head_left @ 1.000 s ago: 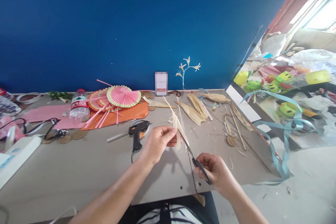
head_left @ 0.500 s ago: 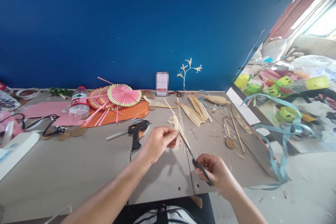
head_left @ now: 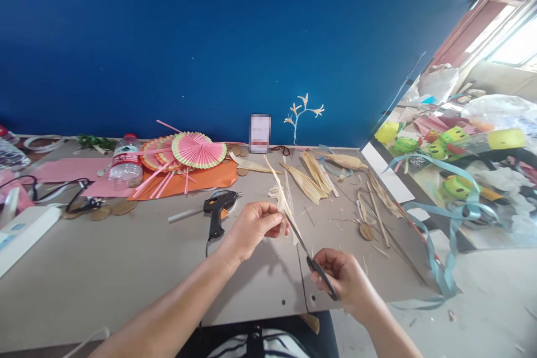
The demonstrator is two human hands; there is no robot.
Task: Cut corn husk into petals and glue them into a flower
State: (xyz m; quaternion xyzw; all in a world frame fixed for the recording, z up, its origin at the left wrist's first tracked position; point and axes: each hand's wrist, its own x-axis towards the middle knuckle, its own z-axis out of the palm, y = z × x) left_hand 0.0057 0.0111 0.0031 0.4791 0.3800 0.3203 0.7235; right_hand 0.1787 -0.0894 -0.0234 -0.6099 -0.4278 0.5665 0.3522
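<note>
Pinching pale, slender husk strip [head_left: 280, 187] in left hand [head_left: 258, 228], right of black plastic glue gun [head_left: 216, 213]; gripping black-handled metal scissors [head_left: 312, 265] in right hand [head_left: 344, 275].

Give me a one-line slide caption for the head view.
Left hand pinches a dried husk strip while the right hand holds black-handled scissors to it, a glue gun lying nearby.

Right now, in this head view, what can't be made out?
All in the head view:
Pale strip: the left hand hides where it is pinched.
Scissors: the right hand covers part of the handles; whether the tips touch the strip is too small to tell.
Upright panel: pixelation hides its face.
Long white block: cut off by the left edge.
Bottle: label lettering too small to read.
</note>
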